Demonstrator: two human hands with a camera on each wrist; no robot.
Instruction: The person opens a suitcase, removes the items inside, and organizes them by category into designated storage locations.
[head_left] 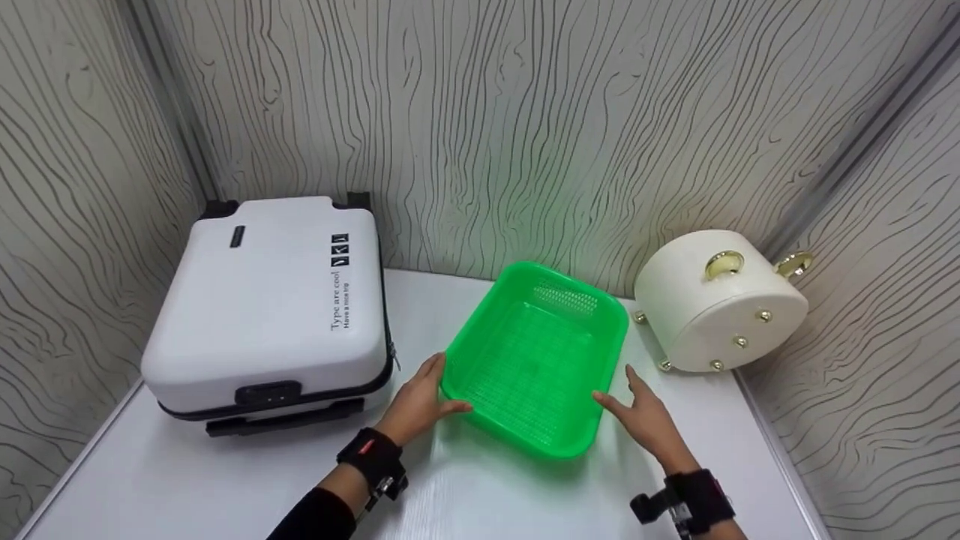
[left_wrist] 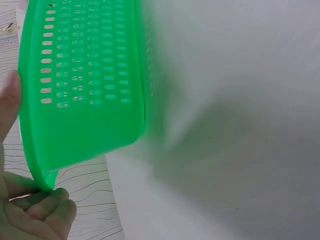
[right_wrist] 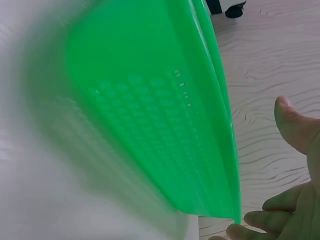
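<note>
A green plastic basket (head_left: pixel 536 352) with perforated walls and floor sits at a slant on the white table, with nothing in it. My left hand (head_left: pixel 418 401) holds its left rim near the front corner. In the left wrist view the thumb lies along the basket's rim (left_wrist: pixel 30 135), and the fingers of that hand (left_wrist: pixel 35 210) bend at the corner. On the other side my right hand (head_left: pixel 646 421) is spread beside the right wall. The right wrist view shows its thumb away from the basket (right_wrist: pixel 200 135) and its fingertips close to the rim's end.
A white suitcase (head_left: pixel 270 300) lies flat on the table (head_left: pixel 480 495) to the left. A cream round case (head_left: pixel 712 292) with gold handles and small gold feet rests on its side at the right. Wood-patterned panels (head_left: pixel 465 135) enclose the table at the back and sides.
</note>
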